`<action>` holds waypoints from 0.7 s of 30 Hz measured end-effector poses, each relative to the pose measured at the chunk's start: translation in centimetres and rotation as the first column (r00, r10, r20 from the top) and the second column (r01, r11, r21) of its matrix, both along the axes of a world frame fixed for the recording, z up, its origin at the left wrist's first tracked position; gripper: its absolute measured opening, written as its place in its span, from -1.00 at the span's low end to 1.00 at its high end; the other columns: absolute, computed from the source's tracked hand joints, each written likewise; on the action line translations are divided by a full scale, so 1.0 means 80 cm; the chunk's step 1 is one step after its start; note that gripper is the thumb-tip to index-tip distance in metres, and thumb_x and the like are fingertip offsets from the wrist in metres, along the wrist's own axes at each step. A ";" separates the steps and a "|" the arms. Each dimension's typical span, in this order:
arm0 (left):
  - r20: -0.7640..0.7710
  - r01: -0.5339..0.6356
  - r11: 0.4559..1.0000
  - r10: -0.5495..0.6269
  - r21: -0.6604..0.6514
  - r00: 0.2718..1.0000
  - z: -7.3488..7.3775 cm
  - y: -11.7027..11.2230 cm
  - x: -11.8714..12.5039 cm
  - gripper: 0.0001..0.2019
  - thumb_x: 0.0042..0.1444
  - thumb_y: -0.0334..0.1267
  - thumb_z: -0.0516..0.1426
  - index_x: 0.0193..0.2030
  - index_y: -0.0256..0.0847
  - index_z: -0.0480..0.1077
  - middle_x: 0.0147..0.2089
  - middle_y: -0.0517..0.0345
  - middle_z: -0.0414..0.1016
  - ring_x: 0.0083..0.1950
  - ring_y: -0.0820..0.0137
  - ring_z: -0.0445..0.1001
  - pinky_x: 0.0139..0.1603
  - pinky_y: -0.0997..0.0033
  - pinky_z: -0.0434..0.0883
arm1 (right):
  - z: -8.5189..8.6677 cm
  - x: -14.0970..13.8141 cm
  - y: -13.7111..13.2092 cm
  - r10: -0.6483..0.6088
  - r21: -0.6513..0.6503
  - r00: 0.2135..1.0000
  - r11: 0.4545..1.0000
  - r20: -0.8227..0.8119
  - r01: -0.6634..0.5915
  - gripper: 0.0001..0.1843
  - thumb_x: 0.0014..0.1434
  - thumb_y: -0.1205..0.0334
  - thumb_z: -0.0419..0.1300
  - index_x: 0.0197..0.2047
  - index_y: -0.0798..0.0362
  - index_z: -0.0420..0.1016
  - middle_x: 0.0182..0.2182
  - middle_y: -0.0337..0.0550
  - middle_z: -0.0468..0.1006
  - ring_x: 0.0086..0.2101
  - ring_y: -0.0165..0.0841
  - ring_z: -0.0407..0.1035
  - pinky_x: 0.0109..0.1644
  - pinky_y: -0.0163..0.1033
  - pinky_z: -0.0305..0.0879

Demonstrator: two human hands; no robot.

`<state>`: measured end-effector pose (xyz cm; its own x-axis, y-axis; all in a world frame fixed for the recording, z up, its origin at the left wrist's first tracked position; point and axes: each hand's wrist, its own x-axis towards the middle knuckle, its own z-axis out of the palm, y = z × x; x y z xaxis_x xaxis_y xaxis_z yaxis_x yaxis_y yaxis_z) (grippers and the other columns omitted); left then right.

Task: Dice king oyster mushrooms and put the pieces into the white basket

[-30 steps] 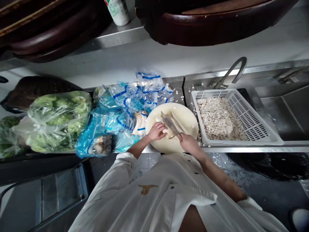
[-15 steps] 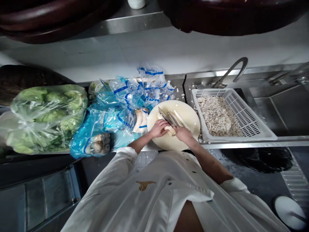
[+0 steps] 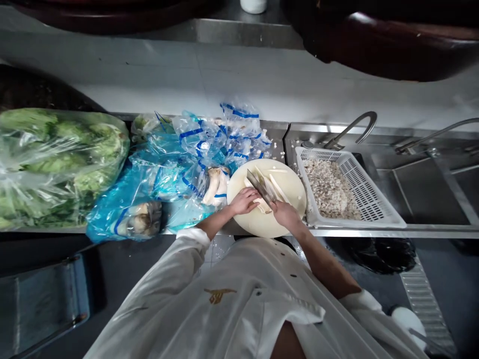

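Observation:
A round pale cutting board (image 3: 288, 219) lies on the steel counter in front of me. My left hand (image 3: 244, 200) presses down on a pale mushroom piece (image 3: 259, 204) on the board, fingers curled over it. My right hand (image 3: 285, 214) grips the handle of a cleaver (image 3: 259, 186), whose blade rests against the mushroom beside my left fingers. Long cut strips (image 3: 276, 187) lie on the board to the right of the blade.
A white slotted basket (image 3: 377, 204) holding diced pieces sits over the sink at right, a tap (image 3: 352, 127) behind it. Blue plastic bags of mushrooms (image 3: 187, 164) and a clear bag of greens (image 3: 56, 159) fill the counter at left. A dark bin (image 3: 385, 254) stands below.
The view has shifted left and down slightly. Both hands stay on the board; the cleaver has moved a little along the mushroom.

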<state>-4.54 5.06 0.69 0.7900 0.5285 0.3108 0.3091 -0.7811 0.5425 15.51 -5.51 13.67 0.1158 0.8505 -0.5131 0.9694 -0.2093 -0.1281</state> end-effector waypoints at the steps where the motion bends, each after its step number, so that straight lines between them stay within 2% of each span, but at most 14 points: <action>1: 0.003 -0.010 1.000 0.010 0.006 1.000 -0.001 -0.001 -0.001 -0.61 0.46 0.04 0.10 0.23 -0.10 0.51 0.24 -0.09 0.51 0.37 0.10 0.40 0.42 -0.06 0.35 | 0.006 0.006 -0.005 0.008 0.017 1.000 1.000 0.015 -0.009 -0.40 0.61 0.01 -0.26 0.21 0.06 0.55 0.01 0.13 0.69 0.07 -0.19 0.57 0.13 -0.21 0.36; 5: 0.016 -0.033 0.999 0.033 -0.001 0.999 -0.004 -0.003 -0.002 -0.61 0.46 0.05 0.09 0.21 -0.11 0.52 0.23 -0.10 0.52 0.37 0.08 0.40 0.44 -0.08 0.35 | 0.018 0.016 -0.029 -0.003 0.018 0.999 1.000 0.040 0.002 -0.37 0.60 -0.06 -0.25 0.19 0.06 0.56 -0.07 0.16 0.69 0.01 -0.13 0.59 0.11 -0.16 0.36; 7: 0.023 -0.024 1.000 0.024 -0.018 0.999 -0.005 -0.003 -0.001 -0.61 0.46 0.04 0.08 0.21 -0.11 0.52 0.25 -0.09 0.51 0.36 0.09 0.40 0.45 -0.09 0.35 | 0.012 0.008 -0.030 -0.019 -0.018 1.000 1.000 0.018 0.019 -0.39 0.60 -0.05 -0.24 0.19 0.05 0.56 -0.05 0.13 0.70 0.00 -0.14 0.60 0.09 -0.17 0.37; 11: 0.033 -0.003 1.000 0.004 -0.029 0.999 -0.002 0.001 -0.003 -0.62 0.47 0.02 0.07 0.20 -0.13 0.52 0.27 -0.10 0.50 0.36 0.09 0.41 0.45 -0.10 0.36 | -0.009 -0.013 -0.009 -0.055 -0.065 0.998 0.996 0.018 0.056 -0.44 0.61 0.04 -0.22 0.23 0.09 0.52 0.07 0.13 0.67 0.06 -0.17 0.57 0.10 -0.22 0.36; 13: 0.032 0.005 1.000 -0.005 -0.018 0.999 -0.001 0.002 -0.005 -0.63 0.48 0.01 0.06 0.19 -0.14 0.52 0.28 -0.09 0.50 0.36 0.10 0.41 0.45 -0.09 0.36 | -0.009 -0.014 -0.002 -0.040 -0.063 0.999 0.997 0.004 0.040 -0.44 0.61 0.03 -0.22 0.21 0.09 0.53 0.08 0.13 0.67 0.08 -0.18 0.56 0.12 -0.24 0.35; 18: 0.030 -0.009 1.000 0.008 0.013 1.000 -0.002 -0.001 -0.012 -0.66 0.49 -0.03 0.06 0.17 -0.15 0.51 0.22 -0.10 0.52 0.37 0.12 0.40 0.42 -0.04 0.39 | 0.020 0.005 -0.019 -0.049 0.011 0.998 0.999 0.027 0.049 -0.41 0.60 -0.07 -0.21 0.18 0.06 0.55 0.01 0.14 0.69 0.04 -0.15 0.58 0.10 -0.21 0.34; 21: 0.049 -0.010 1.000 0.010 0.013 0.999 -0.006 -0.001 -0.012 -0.66 0.49 -0.04 0.06 0.17 -0.15 0.52 0.21 -0.11 0.52 0.35 0.13 0.41 0.43 -0.03 0.39 | 0.029 0.013 -0.035 -0.050 0.003 0.999 0.999 0.015 0.049 -0.41 0.60 -0.10 -0.20 0.17 0.04 0.56 -0.03 0.13 0.70 0.02 -0.14 0.59 0.09 -0.20 0.34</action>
